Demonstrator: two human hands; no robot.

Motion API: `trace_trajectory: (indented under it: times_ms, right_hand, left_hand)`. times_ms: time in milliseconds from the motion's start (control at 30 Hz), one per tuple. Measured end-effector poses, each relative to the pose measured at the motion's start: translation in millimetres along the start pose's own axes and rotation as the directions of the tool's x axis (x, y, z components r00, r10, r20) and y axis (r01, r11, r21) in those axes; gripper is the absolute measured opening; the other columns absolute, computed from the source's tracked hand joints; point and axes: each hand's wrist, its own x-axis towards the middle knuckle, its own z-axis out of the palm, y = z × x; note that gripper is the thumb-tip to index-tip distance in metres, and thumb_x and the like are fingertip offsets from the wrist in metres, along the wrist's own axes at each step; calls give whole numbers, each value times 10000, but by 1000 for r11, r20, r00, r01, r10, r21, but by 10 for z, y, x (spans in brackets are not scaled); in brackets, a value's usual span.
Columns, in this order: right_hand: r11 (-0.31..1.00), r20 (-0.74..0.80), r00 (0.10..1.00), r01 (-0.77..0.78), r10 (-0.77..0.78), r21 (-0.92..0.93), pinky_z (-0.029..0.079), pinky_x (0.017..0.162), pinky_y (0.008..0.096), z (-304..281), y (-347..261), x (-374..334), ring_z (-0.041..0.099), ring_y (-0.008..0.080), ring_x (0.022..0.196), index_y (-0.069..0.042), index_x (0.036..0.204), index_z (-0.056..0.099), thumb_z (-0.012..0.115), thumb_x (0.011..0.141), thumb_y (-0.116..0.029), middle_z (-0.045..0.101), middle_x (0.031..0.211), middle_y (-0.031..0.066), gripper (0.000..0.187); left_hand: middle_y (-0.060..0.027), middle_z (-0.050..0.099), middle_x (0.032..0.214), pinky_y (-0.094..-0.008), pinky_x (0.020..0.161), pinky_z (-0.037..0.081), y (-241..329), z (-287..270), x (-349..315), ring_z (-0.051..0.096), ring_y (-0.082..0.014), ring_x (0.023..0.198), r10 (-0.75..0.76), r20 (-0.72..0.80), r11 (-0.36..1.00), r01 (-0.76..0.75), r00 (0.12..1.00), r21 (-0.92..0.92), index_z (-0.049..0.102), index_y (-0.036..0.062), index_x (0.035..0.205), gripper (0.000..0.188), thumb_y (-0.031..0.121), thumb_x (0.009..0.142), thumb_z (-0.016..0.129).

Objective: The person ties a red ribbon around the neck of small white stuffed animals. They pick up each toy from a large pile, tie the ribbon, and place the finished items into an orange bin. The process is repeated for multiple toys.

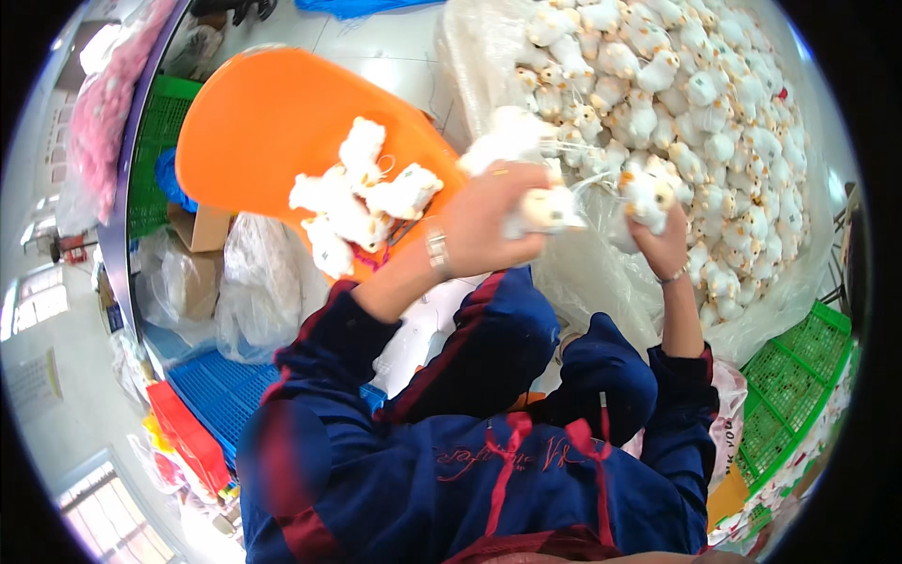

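- Left hand (493,221) is curling closed around a white plush animal (547,211), its long axis running roughly crosswise, visible end pointing right
- Right hand (665,246) is gripping an orange-patched plush animal (646,195) before the plush pile (676,113), long axis running roughly up-view; facing too blurred to tell

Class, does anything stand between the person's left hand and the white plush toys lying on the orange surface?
Nothing visible does: the left hand, holding a plush toy, is right of the white toys on the orange surface.
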Motion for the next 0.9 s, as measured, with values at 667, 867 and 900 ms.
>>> trace_trajectory:
  times_ms: [667, 867, 900]
  right_hand:
    - [911, 755, 631, -184, -179, 370, 518, 877, 327, 2406, -1947, 901, 660, 213, 994, 28, 1194, 623, 742, 792, -361, 693, 1080, 126, 572]
    - [929, 744, 668, -269, -10, 254, 521, 841, 300, 1773, -1980, 953, 664, 176, 934, 71, 1157, 636, 698, 860, -429, 705, 1045, 108, 585]
    - [946, 763, 646, -259, 21, 193, 521, 833, 299, 1734, -1911, 899, 662, 176, 932, 72, 1141, 646, 686, 872, -443, 706, 1035, 108, 582]
  left_hand:
    - [-79, 607, 1169, -335, 961, 479, -496, -1387, -2100, 588, -172, 1094, -649, -139, 666, 470, 748, -579, 485, 63, 1298, 510, 101, 816, 650]
    - [-104, 598, 1227, -336, 955, 507, -644, -1581, -2211, 600, -188, 1111, -686, -367, 650, 303, 628, -697, 466, 33, 1329, 503, 60, 855, 634]
    - [-105, 601, 1228, -335, 949, 511, -670, -1626, -2179, 601, -187, 1115, -669, -426, 687, 288, 609, -667, 468, 30, 1329, 499, 61, 862, 643]
